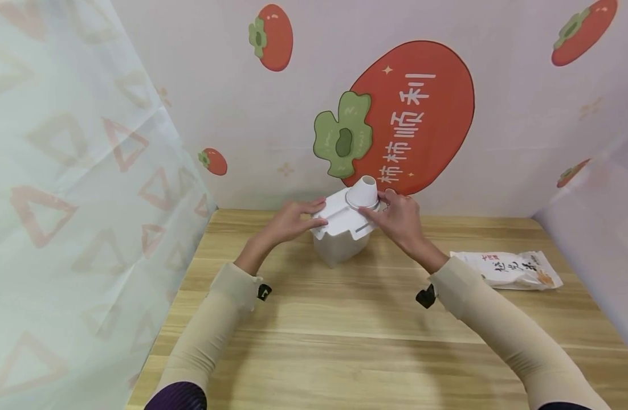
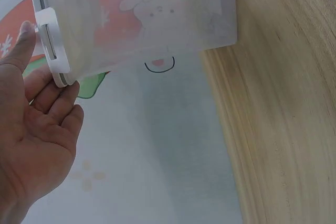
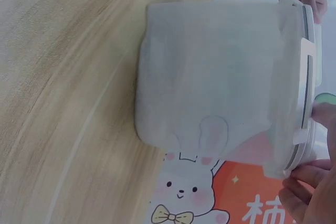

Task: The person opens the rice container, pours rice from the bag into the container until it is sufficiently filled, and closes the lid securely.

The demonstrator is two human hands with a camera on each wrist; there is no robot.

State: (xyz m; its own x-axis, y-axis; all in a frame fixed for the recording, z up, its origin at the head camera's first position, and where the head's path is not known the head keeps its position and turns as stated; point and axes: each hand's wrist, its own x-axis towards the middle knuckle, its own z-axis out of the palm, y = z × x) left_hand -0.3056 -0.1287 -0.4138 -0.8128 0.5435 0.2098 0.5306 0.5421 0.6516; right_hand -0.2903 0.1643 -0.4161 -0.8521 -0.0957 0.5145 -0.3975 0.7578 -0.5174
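Note:
A translucent plastic storage container [image 1: 339, 250] with a white lid [image 1: 336, 203] stands on the wooden table by the back wall. On the lid's right part, a white cone-shaped cup [image 1: 364, 192] sits with its narrow end up. My left hand [image 1: 288, 219] grips the lid's left edge; in the left wrist view, its thumb and curled fingers [image 2: 51, 100] are on the lid's rim. At the right edge, beside the cone, my right hand [image 1: 400, 221] pinches the lid between thumb and fingers, as the right wrist view also shows. The container's inside is too cloudy to make out.
A white printed plastic package [image 1: 514, 270] lies on the table [image 1: 334, 353] to the right, beyond my right forearm. Patterned cloth walls enclose the left, back and right sides; the back wall [image 1: 273, 125] bears persimmon drawings.

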